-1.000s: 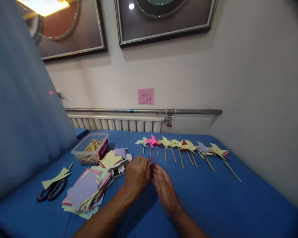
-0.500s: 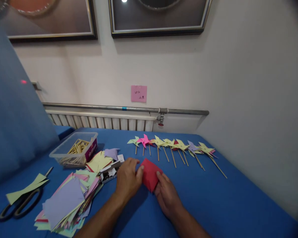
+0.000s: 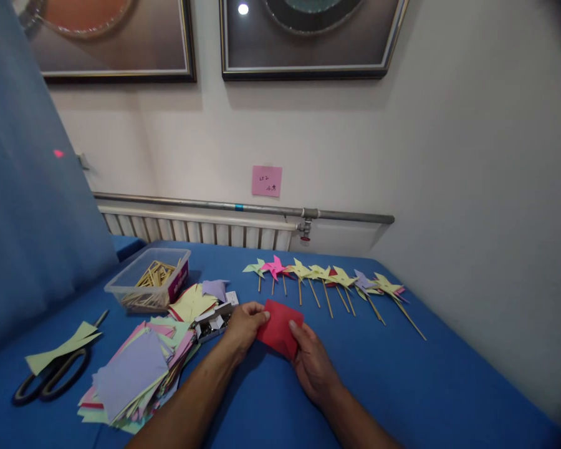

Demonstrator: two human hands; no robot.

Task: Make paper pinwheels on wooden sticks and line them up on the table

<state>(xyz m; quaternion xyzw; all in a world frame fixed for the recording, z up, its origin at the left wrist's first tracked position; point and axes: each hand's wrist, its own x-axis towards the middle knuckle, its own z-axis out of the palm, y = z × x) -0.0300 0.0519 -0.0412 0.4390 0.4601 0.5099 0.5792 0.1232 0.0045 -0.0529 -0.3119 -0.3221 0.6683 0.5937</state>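
- Two hands meet at a red square (image 3: 279,329) lying on the blue table (image 3: 425,386): the left hand (image 3: 243,325) pinches its left edge between thumb and fingers, and the right hand (image 3: 312,362) pins its near right corner with thumb and fingertips.
- Red square: flat or nearly so, unfolded, uncut as far as can be seen, and with no stick attached; it lies near the middle of the table, just in front of the person.
- Finished pieces: a row of pinwheels (image 3: 322,274) on sticks lies along the far side of the table, in green, pink, yellow and lilac, well apart from the hands.
- Judged progress: several pinwheels look complete; the red one appears to be at its first stage, with cutting, folding and mounting all left.
- Stock remaining: a thick paper pile (image 3: 135,371) sits left of the hands, so many squares seem unused.
- Sticks: a clear tub (image 3: 148,285) of them stands beyond the pile.
- Scissors (image 3: 51,377) lie at far left under a green strip, untouched.
- Small box (image 3: 211,323) of what may be pins sits just beside the left hand; contents too small to tell.
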